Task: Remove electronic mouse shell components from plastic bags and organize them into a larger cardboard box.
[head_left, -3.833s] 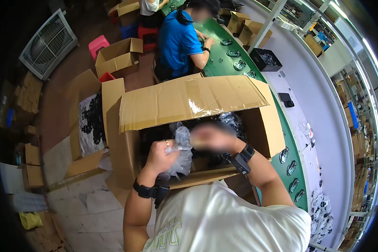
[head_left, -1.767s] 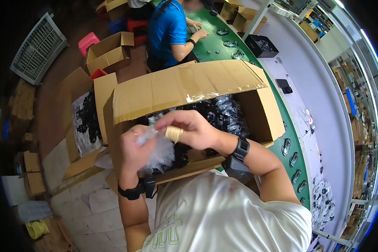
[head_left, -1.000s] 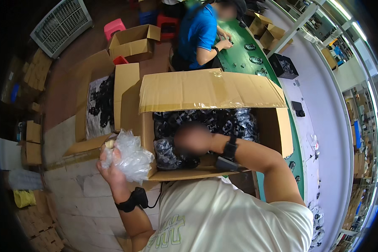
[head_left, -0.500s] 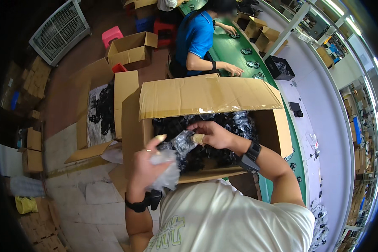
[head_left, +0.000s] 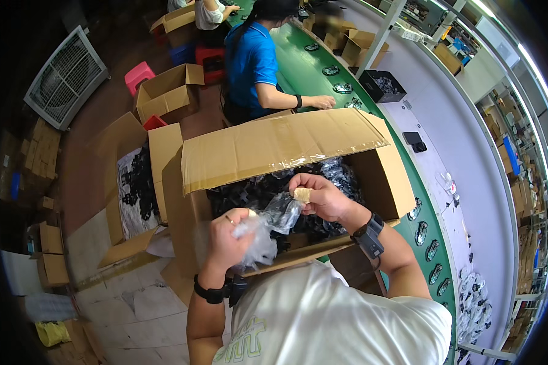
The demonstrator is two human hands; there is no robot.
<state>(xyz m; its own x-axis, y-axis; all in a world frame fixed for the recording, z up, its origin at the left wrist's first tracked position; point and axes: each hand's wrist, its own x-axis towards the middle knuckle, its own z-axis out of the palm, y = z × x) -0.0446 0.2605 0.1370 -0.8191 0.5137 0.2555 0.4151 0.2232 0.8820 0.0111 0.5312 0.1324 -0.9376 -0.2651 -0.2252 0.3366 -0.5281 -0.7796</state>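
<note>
My left hand (head_left: pixel 226 242) is closed round a bunch of crumpled clear plastic bags (head_left: pixel 256 244). Between my two hands stretches a clear bag (head_left: pixel 282 213) with something indistinct inside. The thumb and fingers of my right hand (head_left: pixel 326 202) pinch its upper end; a pale wrap covers one fingertip. Both hands are over the near side of an open cardboard box (head_left: pixel 274 149), which is filled with black plastic parts (head_left: pixel 243 198), some in clear wrapping. My hands partly hide the contents.
Beyond the box a person in a blue shirt (head_left: pixel 265 58) works at a green conveyor belt (head_left: pixel 298 52) carrying small dark parts. A second open carton (head_left: pixel 165 155) with black parts stands at the left. A black bin (head_left: pixel 380 86) sits past the belt.
My left fingers have closed more tightly on the plastic bags. My right hand has moved a little to the right, with the clear bag drawn out between both hands. The whole view has shifted.
</note>
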